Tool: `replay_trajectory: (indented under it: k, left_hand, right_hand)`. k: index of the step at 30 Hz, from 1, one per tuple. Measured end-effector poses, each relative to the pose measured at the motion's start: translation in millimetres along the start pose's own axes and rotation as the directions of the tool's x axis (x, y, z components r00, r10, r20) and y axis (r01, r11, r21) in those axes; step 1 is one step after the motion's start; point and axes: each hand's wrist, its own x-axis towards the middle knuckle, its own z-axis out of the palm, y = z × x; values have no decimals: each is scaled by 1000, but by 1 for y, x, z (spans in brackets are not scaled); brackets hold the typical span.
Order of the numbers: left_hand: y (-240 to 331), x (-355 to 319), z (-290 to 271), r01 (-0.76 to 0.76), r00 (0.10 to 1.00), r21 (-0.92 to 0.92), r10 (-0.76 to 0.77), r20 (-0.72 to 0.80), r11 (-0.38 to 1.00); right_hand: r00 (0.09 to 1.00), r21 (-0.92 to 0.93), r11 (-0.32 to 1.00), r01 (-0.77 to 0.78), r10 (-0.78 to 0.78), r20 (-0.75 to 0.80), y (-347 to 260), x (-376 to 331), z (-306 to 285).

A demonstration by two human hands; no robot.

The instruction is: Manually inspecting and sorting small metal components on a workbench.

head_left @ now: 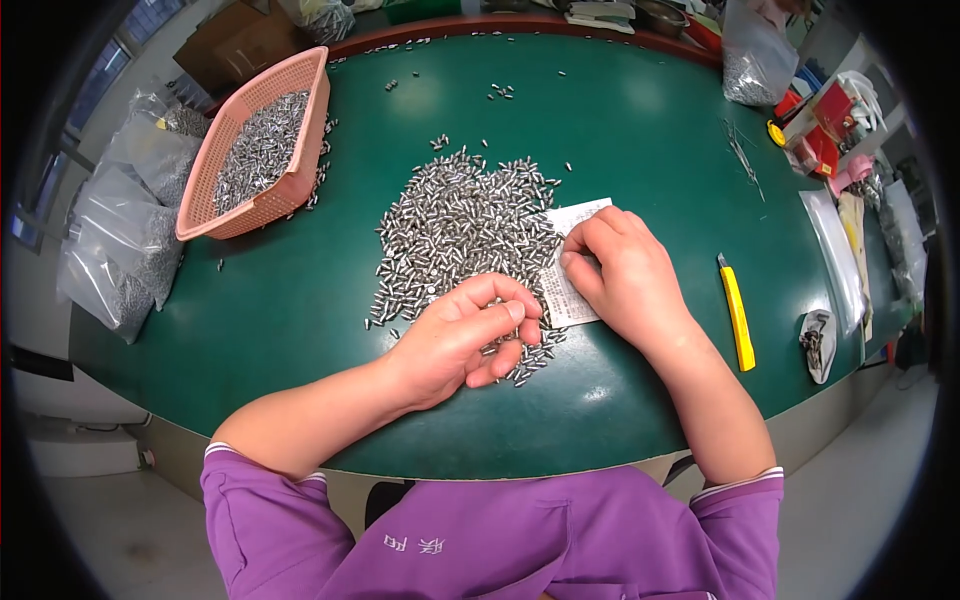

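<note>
A dark green table [250,320] with a curved near edge and a reddish-brown wooden rim at the top of the frame fills most of the view. Pale grey floor [120,530] shows at the lower left and lower right. At the upper left, a window [110,70] lets in daylight, beside brown cardboard boxes [225,40].

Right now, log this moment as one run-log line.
left hand: curled on pile of small metal pins | right hand: on paper slip | pink basket: holds pins | yellow cutter: right
</note>
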Motion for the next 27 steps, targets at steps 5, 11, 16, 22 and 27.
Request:
replay_trajectory:
  k: [5,11,16,22,27]
  left_hand:
    - [-1,0,1,0,1000,15,0,-22,1000]
    - [-3,0,0,8,999,2,-8,-40,1000]
    - [-2,0,0,-13,999,-7,13,-30,1000]
    - [1,0,2,-1,999,-21,0,-39,1000]
    - [0,-1,2,-30,999,-34,29,-32,999]
  right_hand:
    - [986,532,838,-123,44,158,-14,-2,-10]
    - [979,668,740,-81,-68,194,-28,-8,-12]
    - [993,568,819,-87,28,112,-21,-5,-11]
    - [999,184,983,25,-31,30,2,-4,-3]
    - [996,110,992,67,-72,46,-1,-2,-5]
